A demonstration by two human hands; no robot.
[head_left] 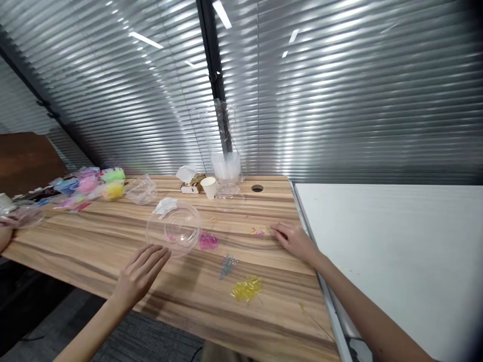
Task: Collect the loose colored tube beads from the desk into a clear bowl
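My left hand (pixel 145 269) is closed at the near rim of a clear round plastic bowl (pixel 183 224), fingers together, thumb hidden. The bowl looks tilted, with a few pink bits (pixel 170 237) seen in or through it. To its right, a pink pile of small bead-like pieces (pixel 209 241) lies on the wood. Nearer me are a grey-blue pile (pixel 227 265) and a yellow pile of short tube-like pieces (pixel 247 288). My right hand (pixel 294 240) rests near the table's right side, fingertips pinched beside a few pink and yellow bits (pixel 258 232); anything in them is too small to see.
Behind the bowl stand a paper cup (pixel 209 187), a tissue box (pixel 192 187), a clear lid (pixel 230 197) and a bag of white cups (pixel 226 167). Colourful packs (pixel 88 183) crowd the left end, where another person's hand (pixel 5 236) shows. A white table (pixel 396 241) adjoins on the right.
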